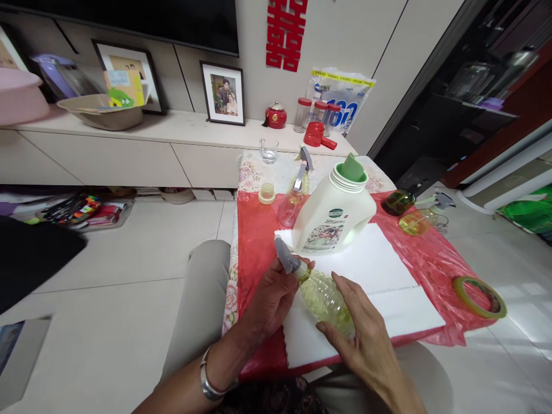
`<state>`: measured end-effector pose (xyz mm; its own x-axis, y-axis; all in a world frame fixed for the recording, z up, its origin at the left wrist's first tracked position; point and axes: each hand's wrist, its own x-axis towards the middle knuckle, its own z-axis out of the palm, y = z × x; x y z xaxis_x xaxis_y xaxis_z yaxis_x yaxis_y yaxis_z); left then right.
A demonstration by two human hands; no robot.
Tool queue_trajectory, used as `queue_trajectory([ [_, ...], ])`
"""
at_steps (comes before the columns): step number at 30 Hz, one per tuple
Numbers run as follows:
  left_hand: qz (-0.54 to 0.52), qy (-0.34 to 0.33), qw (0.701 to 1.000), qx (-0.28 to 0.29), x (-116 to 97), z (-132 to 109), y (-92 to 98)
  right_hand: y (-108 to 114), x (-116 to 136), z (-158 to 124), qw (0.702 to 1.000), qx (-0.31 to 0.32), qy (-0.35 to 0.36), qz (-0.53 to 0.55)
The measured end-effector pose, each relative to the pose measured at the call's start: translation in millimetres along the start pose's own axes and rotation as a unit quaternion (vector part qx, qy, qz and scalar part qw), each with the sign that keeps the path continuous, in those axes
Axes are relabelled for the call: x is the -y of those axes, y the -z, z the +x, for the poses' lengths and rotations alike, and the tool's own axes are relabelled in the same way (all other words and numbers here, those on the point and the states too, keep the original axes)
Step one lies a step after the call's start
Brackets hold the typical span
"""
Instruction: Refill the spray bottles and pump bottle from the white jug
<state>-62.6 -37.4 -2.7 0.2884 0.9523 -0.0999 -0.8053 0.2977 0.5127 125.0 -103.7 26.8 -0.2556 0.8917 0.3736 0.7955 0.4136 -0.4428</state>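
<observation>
A clear spray bottle [323, 296] with yellowish-green liquid and a grey trigger head lies tilted between my hands over the white sheet. My left hand [273, 293] has its fingers closed around the bottle's neck, just under the trigger. Thumb and fingers of my right hand [364, 328] curve around the bottle's lower body. Just beyond stands a large white detergent jug [334, 213], uncapped, with a green spout in its mouth. Left of the jug are another spray bottle [291, 207] and a pale cap [267, 194].
Red plastic [256, 247] covers the table under the white sheet [401, 310]. A tape roll [478, 297] lies at the right edge, with an amber spray bottle [418, 221] and a dark bottle [397, 202] behind. A glass cup [269, 152] stands at the far edge.
</observation>
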Motion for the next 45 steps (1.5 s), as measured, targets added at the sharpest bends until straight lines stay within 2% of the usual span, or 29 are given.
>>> queue_trajectory([
  [5, -0.020, 0.006, 1.000, -0.007, -2, -3, -2.2, -4, -10, -6, 0.986, 0.004, -0.063, 0.155],
  [7, -0.025, 0.002, 1.000, -0.017, -2, -4, -4.7, -15, -12, -10, 0.964, -0.039, -0.123, 0.232],
  [10, -0.041, -0.014, 0.998, -0.042, -1, -2, -8.7, -38, -7, -16, 0.911, -0.132, -0.222, 0.321],
  [13, -0.053, -0.027, 0.996, -0.061, -1, 3, -12.5, -55, 5, -17, 0.878, -0.178, -0.254, 0.364],
  [15, -0.058, -0.035, 0.996, -0.064, -5, 5, -14.6, -57, 14, -15, 0.880, -0.163, -0.231, 0.382],
  [19, -0.065, -0.048, 0.995, -0.063, -14, 6, -16.4, -48, 24, -12, 0.906, -0.110, -0.187, 0.363],
  [26, -0.077, -0.024, 0.995, -0.060, -18, 3, -10.7, -41, 11, -22, 0.908, -0.129, -0.154, 0.368],
  [28, -0.079, -0.017, 0.995, -0.051, -17, 2, -9.8, -43, 8, -24, 0.893, -0.116, -0.190, 0.392],
  [29, -0.077, -0.014, 0.996, -0.047, -17, 2, -9.8, -44, 9, -24, 0.875, -0.108, -0.226, 0.414],
  [31, -0.070, -0.013, 0.997, -0.041, -17, 1, -10.1, -45, 13, -22, 0.817, -0.089, -0.311, 0.478],
  [33, -0.066, -0.017, 0.997, -0.041, -18, 1, -10.7, -43, 19, -18, 0.764, -0.051, -0.347, 0.542],
  [34, -0.068, -0.022, 0.996, -0.044, -19, 1, -10.9, -41, 23, -17, 0.758, -0.025, -0.336, 0.558],
  [35, -0.070, -0.026, 0.996, -0.047, -19, 2, -11.1, -39, 25, -16, 0.766, 0.000, -0.312, 0.561],
  [37, -0.075, -0.031, 0.995, -0.051, -21, 4, -11.4, -35, 26, -16, 0.806, 0.030, -0.264, 0.530],
  [39, -0.078, -0.034, 0.995, -0.050, -22, 4, -11.7, -33, 24, -18, 0.831, 0.011, -0.260, 0.492],
  [42, -0.079, -0.033, 0.996, -0.036, -23, 3, -12.7, -35, 17, -19, 0.817, -0.048, -0.285, 0.500],
  [45, -0.072, -0.029, 0.996, -0.035, -23, 1, -13.6, -37, 17, -16, 0.774, -0.037, -0.327, 0.541],
])
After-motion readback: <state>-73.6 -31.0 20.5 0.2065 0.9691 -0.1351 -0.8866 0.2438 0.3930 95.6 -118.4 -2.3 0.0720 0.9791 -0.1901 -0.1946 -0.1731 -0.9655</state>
